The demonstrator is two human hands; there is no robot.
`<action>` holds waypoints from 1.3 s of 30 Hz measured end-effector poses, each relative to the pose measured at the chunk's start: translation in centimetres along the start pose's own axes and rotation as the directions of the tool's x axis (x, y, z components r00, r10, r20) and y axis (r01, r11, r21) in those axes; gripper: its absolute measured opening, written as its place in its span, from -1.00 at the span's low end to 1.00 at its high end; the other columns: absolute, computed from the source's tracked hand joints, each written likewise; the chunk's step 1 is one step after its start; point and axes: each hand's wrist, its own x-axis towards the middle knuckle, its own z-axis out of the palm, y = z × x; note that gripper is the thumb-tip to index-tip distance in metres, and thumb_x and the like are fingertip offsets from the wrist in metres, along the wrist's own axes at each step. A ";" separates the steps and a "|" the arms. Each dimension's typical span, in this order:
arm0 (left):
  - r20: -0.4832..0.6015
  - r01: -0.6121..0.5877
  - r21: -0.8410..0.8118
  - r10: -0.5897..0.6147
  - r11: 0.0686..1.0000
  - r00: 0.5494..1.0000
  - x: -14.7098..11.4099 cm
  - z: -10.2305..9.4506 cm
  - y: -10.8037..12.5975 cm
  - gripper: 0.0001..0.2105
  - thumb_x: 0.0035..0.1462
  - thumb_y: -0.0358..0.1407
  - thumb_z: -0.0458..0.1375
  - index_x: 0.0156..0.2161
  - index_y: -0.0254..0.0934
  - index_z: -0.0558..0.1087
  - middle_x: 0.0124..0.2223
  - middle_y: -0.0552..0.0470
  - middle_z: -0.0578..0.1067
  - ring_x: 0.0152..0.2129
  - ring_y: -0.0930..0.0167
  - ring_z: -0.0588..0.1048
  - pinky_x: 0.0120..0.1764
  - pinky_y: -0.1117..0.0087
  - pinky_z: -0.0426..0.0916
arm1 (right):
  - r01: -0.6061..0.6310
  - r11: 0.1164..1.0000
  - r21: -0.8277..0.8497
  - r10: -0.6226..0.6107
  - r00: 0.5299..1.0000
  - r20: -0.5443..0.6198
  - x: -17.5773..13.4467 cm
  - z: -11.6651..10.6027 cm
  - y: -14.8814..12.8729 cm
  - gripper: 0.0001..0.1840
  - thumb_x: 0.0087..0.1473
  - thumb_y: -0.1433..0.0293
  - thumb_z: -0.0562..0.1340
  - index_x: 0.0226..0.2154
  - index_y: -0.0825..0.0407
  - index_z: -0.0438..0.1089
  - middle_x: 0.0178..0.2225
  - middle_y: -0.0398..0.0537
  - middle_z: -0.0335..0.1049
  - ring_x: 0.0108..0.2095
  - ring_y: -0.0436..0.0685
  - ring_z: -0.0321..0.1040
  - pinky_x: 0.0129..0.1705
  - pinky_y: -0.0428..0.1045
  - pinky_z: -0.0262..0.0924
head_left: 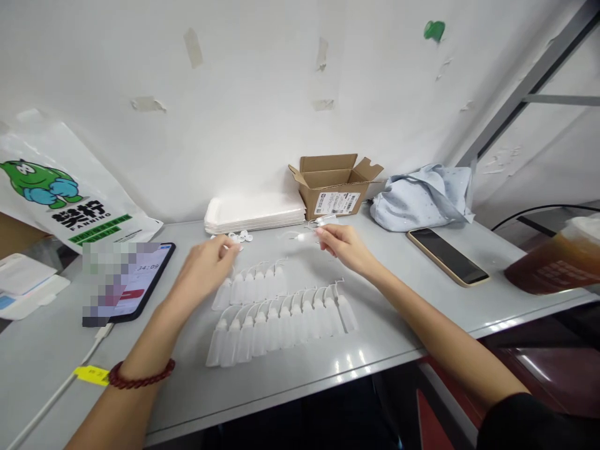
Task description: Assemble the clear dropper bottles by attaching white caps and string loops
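My left hand (209, 265) is closed, thumb and fingers pinched together beside a small heap of white caps (244, 236). What sits at its fingertips is too small to name. My right hand (344, 247) pinches a small white bottle nozzle (305, 237), slightly blurred, at the back of the table. Another white nozzle piece (325, 220) lies just behind those fingers. Between my forearms, translucent squeeze bottles with thin curved strips at their tops lie in two rows, a shorter back row (257, 284) and a longer front row (281, 325).
Against the wall stand a stack of white trays (255, 212) and an open cardboard box (330, 187). Right of them are a light blue cloth bag (422, 197), a phone (447, 256) and a drink cup (553, 259). A cabled phone (145, 284) and a printed bag (70, 181) occupy the left.
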 end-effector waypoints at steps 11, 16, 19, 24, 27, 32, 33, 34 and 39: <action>0.016 0.185 0.381 -0.207 0.906 0.978 1.6 -0.8 -3.3 -0.69 0.15 -0.19 -0.10 -0.14 -0.28 0.40 -0.13 -0.18 0.54 -0.17 0.09 0.46 -0.23 0.26 0.25 | -0.066 0.952 -0.299 0.116 0.982 0.150 1.5 -4.8 1.7 -0.75 0.09 0.30 0.09 -0.48 0.10 0.34 -0.48 -0.07 0.36 -0.52 0.01 0.22 -0.45 -0.06 0.08; 0.063 0.134 0.390 -0.172 0.911 0.983 1.7 -0.7 -3.7 -0.66 0.16 -0.16 -0.10 -0.13 -0.30 0.39 -0.13 -0.21 0.55 -0.20 0.08 0.46 -0.24 0.27 0.22 | -0.053 0.913 -0.405 0.143 0.970 0.197 1.6 -6.0 2.0 -0.82 0.00 0.38 0.17 -0.32 0.09 0.42 -0.38 -0.03 0.45 -0.36 0.09 0.34 -0.32 -0.05 0.17; 0.049 0.136 0.386 -0.168 0.912 0.985 1.8 -0.5 -3.8 -0.65 0.16 -0.16 -0.10 -0.12 -0.33 0.39 -0.13 -0.23 0.55 -0.20 0.07 0.47 -0.26 0.27 0.22 | -0.034 0.858 -0.513 0.196 0.944 0.267 1.7 -6.7 2.4 -0.83 -0.05 0.43 0.21 -0.32 0.08 0.44 -0.31 -0.01 0.47 -0.30 0.11 0.36 -0.29 -0.06 0.18; 0.041 0.130 0.387 -0.158 0.913 0.987 1.8 -0.4 -3.5 -0.62 0.16 -0.17 -0.11 -0.08 -0.37 0.38 -0.15 -0.27 0.55 -0.18 0.04 0.47 -0.27 0.27 0.24 | -0.092 0.701 -0.708 0.346 0.911 0.225 1.8 -7.0 3.1 -0.86 -0.12 0.43 0.27 -0.39 0.10 0.43 -0.29 0.04 0.46 -0.32 0.13 0.35 -0.39 -0.07 0.14; 0.056 0.111 0.396 -0.145 0.912 0.988 1.8 -0.4 -3.4 -0.63 0.16 -0.19 -0.12 -0.09 -0.37 0.39 -0.14 -0.27 0.55 -0.16 0.05 0.47 -0.24 0.27 0.24 | -0.095 0.693 -0.715 0.328 0.924 0.196 1.8 -6.6 3.0 -0.85 -0.13 0.43 0.29 -0.39 0.11 0.42 -0.27 0.04 0.44 -0.29 0.12 0.35 -0.36 -0.08 0.14; 0.061 0.090 0.408 -0.125 0.909 0.990 1.8 -0.1 -3.5 -0.63 0.15 -0.20 -0.11 -0.10 -0.37 0.42 -0.15 -0.27 0.56 -0.17 0.09 0.48 -0.22 0.29 0.25 | -0.099 0.700 -0.708 0.296 0.942 0.160 1.7 -5.9 2.5 -0.84 -0.11 0.45 0.28 -0.36 0.11 0.38 -0.26 0.01 0.43 -0.30 0.09 0.34 -0.34 -0.09 0.14; 0.059 0.092 0.410 -0.127 0.907 0.990 1.8 -0.1 -3.5 -0.63 0.15 -0.19 -0.11 -0.11 -0.36 0.42 -0.16 -0.27 0.56 -0.18 0.09 0.48 -0.22 0.29 0.25 | -0.106 0.697 -0.709 0.294 0.944 0.149 1.7 -5.8 2.4 -0.85 -0.11 0.46 0.28 -0.37 0.10 0.38 -0.27 0.01 0.43 -0.30 0.10 0.33 -0.34 -0.08 0.13; 0.056 0.094 0.413 -0.129 0.906 0.990 1.9 0.0 -3.5 -0.63 0.15 -0.19 -0.10 -0.13 -0.35 0.43 -0.18 -0.27 0.56 -0.19 0.09 0.49 -0.22 0.28 0.25 | -0.114 0.694 -0.711 0.295 0.946 0.136 1.7 -5.8 2.2 -0.85 -0.11 0.46 0.29 -0.38 0.10 0.37 -0.27 0.02 0.42 -0.31 0.10 0.33 -0.35 -0.08 0.12; 0.055 0.108 0.411 -0.142 0.905 0.988 1.8 0.0 -3.3 -0.69 0.10 -0.21 -0.07 -0.22 -0.32 0.43 -0.21 -0.28 0.56 -0.23 0.07 0.49 -0.26 0.28 0.25 | -0.144 0.702 -0.698 0.299 0.948 0.105 1.6 -5.5 1.8 -0.85 -0.14 0.45 0.31 -0.43 0.09 0.33 -0.34 0.01 0.42 -0.34 0.11 0.33 -0.38 -0.07 0.11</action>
